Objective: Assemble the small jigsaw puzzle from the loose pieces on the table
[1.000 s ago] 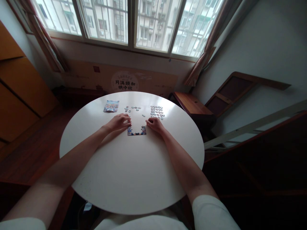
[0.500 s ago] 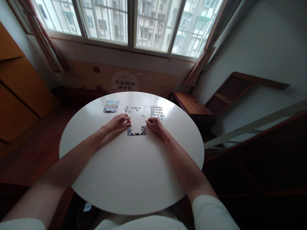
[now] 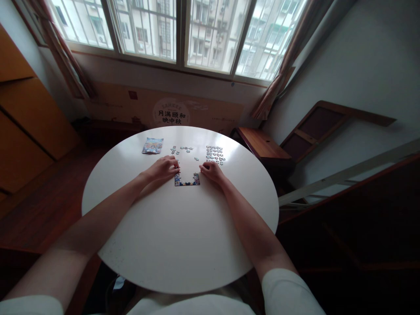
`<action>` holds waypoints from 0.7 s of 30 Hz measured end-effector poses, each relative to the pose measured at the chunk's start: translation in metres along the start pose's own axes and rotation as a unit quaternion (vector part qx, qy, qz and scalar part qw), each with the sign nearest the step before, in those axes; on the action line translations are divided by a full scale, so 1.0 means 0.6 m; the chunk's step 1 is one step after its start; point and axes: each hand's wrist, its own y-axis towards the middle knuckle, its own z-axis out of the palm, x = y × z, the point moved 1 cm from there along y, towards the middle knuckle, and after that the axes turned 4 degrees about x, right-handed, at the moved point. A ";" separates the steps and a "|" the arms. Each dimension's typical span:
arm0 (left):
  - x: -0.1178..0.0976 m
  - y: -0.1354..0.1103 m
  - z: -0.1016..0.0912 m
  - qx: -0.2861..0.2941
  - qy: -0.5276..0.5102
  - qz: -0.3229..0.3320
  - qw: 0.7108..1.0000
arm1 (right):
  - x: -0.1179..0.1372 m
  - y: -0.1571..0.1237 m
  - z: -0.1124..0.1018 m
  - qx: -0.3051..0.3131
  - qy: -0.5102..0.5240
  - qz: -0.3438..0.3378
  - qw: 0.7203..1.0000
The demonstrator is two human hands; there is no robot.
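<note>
A partly joined jigsaw frame [image 3: 187, 180] lies on the round white table [image 3: 177, 227], between my two hands. My left hand [image 3: 164, 167] rests at the frame's left side with fingers curled down onto its edge pieces. At the right side, my right hand [image 3: 211, 170] has its fingers bent and pinched on the frame's upper right end. Whether either hand holds a loose piece is too small to make out. Loose jigsaw pieces [image 3: 215, 154] lie in a cluster just beyond the right hand, and a few more pieces [image 3: 180, 150] lie beyond the left hand.
A small picture card [image 3: 152, 145] lies at the table's far left. Behind the table stand a printed cardboard box [image 3: 170, 111] under the window, a low wooden stool [image 3: 262, 146] at the right, and orange cabinets [image 3: 22, 118] at the left.
Both hands keep their places at the puzzle frame. Only the view has tilted slightly.
</note>
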 end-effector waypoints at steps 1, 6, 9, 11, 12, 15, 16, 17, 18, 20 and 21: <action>-0.001 0.000 0.000 0.000 -0.001 -0.002 1.000 | 0.000 0.000 0.000 0.000 -0.001 0.000 1.000; -0.005 0.000 0.000 0.000 0.001 -0.012 1.000 | 0.003 -0.001 0.000 -0.003 -0.005 0.010 1.000; -0.004 -0.002 0.001 -0.009 0.007 -0.007 1.000 | 0.005 -0.001 0.001 -0.003 -0.005 0.014 1.000; -0.004 -0.003 0.002 -0.015 0.008 -0.009 1.000 | 0.004 -0.001 0.002 -0.004 -0.007 0.015 1.000; -0.004 -0.004 0.002 -0.016 0.008 -0.011 1.000 | 0.003 -0.001 0.003 -0.007 -0.008 0.015 1.000; -0.005 -0.006 0.001 -0.025 0.008 -0.018 0.999 | -0.001 -0.001 0.006 -0.010 -0.009 0.015 1.000; -0.005 -0.007 0.002 -0.027 0.007 -0.021 0.999 | -0.002 -0.001 0.006 -0.011 -0.009 0.014 1.000; -0.003 -0.006 0.002 -0.030 0.006 -0.024 0.999 | -0.003 -0.001 0.007 -0.013 -0.010 0.015 1.000; -0.001 -0.006 0.003 -0.034 0.004 -0.029 0.999 | -0.003 -0.001 0.008 -0.014 -0.011 0.016 1.000; 0.005 -0.002 0.005 -0.040 0.000 -0.042 0.998 | -0.003 -0.003 0.008 -0.018 -0.016 0.017 1.000; 0.008 0.000 0.006 -0.049 0.000 -0.058 0.997 | -0.002 -0.004 0.009 -0.018 -0.017 0.016 1.000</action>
